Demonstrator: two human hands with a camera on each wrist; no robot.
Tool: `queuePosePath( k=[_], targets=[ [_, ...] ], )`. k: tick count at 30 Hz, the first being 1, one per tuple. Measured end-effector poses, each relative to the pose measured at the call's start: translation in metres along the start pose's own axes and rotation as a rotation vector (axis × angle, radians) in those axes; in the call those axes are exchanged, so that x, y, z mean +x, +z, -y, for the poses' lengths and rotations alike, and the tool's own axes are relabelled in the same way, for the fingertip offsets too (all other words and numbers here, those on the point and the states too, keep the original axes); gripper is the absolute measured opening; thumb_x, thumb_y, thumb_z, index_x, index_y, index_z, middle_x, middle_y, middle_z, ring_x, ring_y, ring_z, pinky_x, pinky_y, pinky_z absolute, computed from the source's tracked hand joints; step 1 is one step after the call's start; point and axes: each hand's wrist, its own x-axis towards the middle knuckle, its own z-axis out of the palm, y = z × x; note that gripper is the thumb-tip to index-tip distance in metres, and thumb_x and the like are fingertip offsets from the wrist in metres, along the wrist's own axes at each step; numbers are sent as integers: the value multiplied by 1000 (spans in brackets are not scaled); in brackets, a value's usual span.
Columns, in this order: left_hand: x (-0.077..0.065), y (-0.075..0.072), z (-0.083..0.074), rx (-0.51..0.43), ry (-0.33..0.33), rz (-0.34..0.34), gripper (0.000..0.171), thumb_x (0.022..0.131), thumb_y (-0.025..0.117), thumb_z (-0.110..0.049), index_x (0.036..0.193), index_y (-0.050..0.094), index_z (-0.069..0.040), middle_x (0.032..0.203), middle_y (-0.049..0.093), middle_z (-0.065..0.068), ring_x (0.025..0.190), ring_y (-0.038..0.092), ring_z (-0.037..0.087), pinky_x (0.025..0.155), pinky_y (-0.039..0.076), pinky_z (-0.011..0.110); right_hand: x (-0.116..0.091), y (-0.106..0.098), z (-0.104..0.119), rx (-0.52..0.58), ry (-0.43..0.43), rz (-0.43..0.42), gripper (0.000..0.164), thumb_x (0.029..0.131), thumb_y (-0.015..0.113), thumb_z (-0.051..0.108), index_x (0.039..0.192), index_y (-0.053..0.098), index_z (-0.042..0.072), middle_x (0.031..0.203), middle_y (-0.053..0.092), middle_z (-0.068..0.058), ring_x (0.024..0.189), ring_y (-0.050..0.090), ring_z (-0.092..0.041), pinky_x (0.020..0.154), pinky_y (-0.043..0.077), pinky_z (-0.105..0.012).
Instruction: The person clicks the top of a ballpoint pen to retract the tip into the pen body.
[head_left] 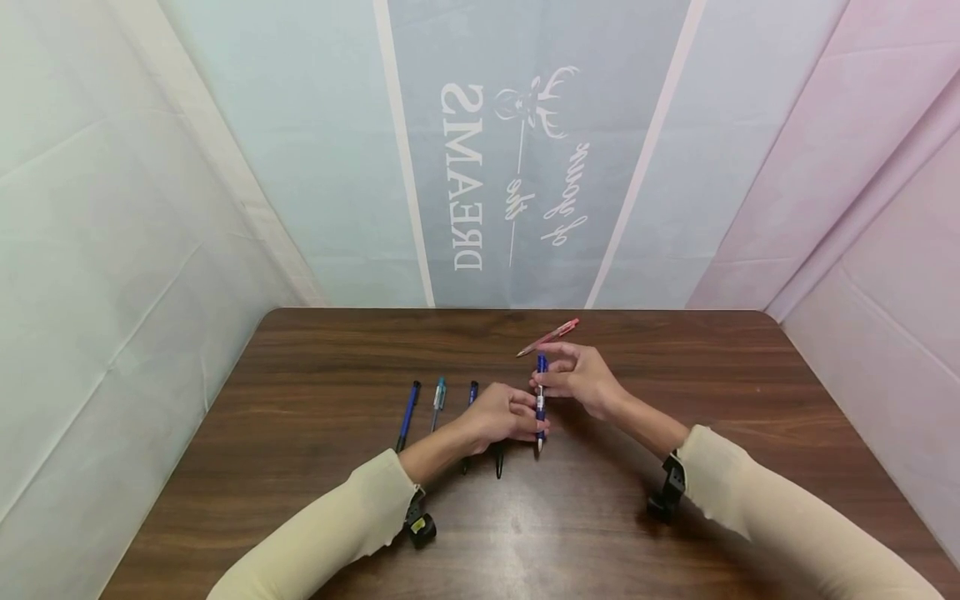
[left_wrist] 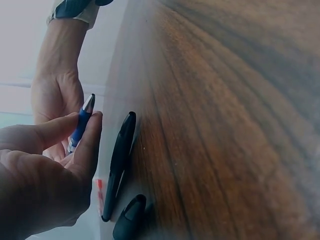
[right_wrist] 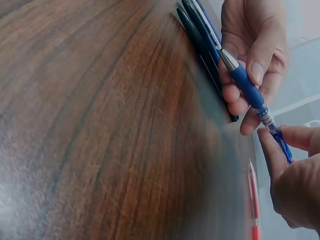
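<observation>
Both hands hold one blue pen (head_left: 541, 400) with a clear middle section and a silver tip, pointing toward the person in the head view. My left hand (head_left: 498, 414) pinches its blue grip near the tip between thumb and fingers, as the right wrist view shows at the pen's grip (right_wrist: 246, 84). At the other end, by the blue clip, my right hand (head_left: 588, 379) pinches it between thumb and finger. A black pen (left_wrist: 120, 155) lies on the table just beside and partly under the left hand. Beyond the right hand is a red pen (head_left: 551, 337).
Left of the hands, a blue pen (head_left: 408, 412), a clear pen with a teal clip (head_left: 439, 396) and a dark blue pen (head_left: 473, 392) lie side by side, partly hidden by the left arm. The brown wooden table (head_left: 315, 367) meets a printed curtain (head_left: 352, 208) behind.
</observation>
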Motion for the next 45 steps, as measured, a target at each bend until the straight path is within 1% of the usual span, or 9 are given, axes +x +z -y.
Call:
queuePosePath(
  k=[5, 11, 14, 18, 23, 25, 32, 37, 45],
  targets=[
    [-5, -1, 1, 16, 9, -8, 34, 97, 67, 13, 130, 61, 18, 106, 76, 28, 101, 78, 33, 88, 64, 38, -1, 3, -1, 9, 5, 11, 62, 98, 70, -8, 153, 43, -11, 98, 78, -17, 92, 79, -22, 84, 64, -36],
    [-8, -4, 3, 24, 11, 4, 33, 95, 68, 14, 127, 62, 19, 104, 76, 28, 99, 78, 33, 88, 64, 38, -4, 8, 0, 8, 25, 25, 63, 96, 71, -9, 154, 44, -10, 99, 77, -17, 94, 79, -22, 84, 64, -35],
    [-10, -4, 3, 53, 10, 0, 33, 94, 69, 15, 127, 63, 19, 104, 76, 29, 99, 78, 34, 87, 64, 37, -5, 10, 1, 8, 22, 36, 63, 96, 69, -11, 154, 43, -10, 101, 77, -20, 97, 79, -24, 86, 64, -36],
    [-12, -4, 3, 166, 15, -34, 37, 91, 74, 14, 127, 64, 17, 100, 77, 25, 93, 79, 34, 81, 65, 34, -6, 12, -1, 10, 21, 58, 64, 96, 67, -14, 155, 41, -10, 107, 75, -25, 101, 78, -26, 89, 63, -38],
    [-14, -2, 4, 404, 46, -97, 40, 86, 84, 6, 123, 70, 11, 92, 79, 13, 81, 78, 22, 72, 64, 28, -8, 14, -4, 0, 26, 61, 66, 94, 67, -15, 154, 41, -12, 110, 73, -30, 100, 78, -26, 89, 63, -39],
    [-15, -1, 4, 474, 56, -111, 40, 84, 86, 3, 122, 71, 9, 90, 79, 10, 78, 76, 18, 70, 63, 26, -8, 14, -5, -11, 26, 59, 66, 94, 68, -15, 154, 41, -13, 110, 74, -30, 98, 77, -26, 89, 63, -40],
    [-19, 2, 5, 594, 85, -103, 34, 83, 88, -1, 113, 74, 7, 83, 79, 6, 73, 73, 12, 67, 60, 23, -10, 13, -9, -70, 15, 63, 64, 92, 71, -14, 151, 46, -14, 107, 75, -27, 94, 77, -24, 87, 64, -38],
    [-20, 3, 5, 681, 115, -113, 33, 82, 90, -4, 110, 74, 6, 80, 78, 5, 70, 72, 9, 63, 57, 19, -12, 13, -11, -131, 19, 39, 63, 90, 75, -11, 149, 51, -11, 105, 76, -24, 90, 77, -22, 83, 65, -35],
    [-21, 5, 4, 773, 109, -135, 34, 83, 91, -8, 110, 74, 3, 76, 76, -2, 64, 67, 5, 58, 54, 18, -13, 12, -14, -206, -9, 14, 61, 89, 79, -8, 145, 56, -10, 103, 77, -22, 87, 77, -21, 79, 65, -32]
  ],
)
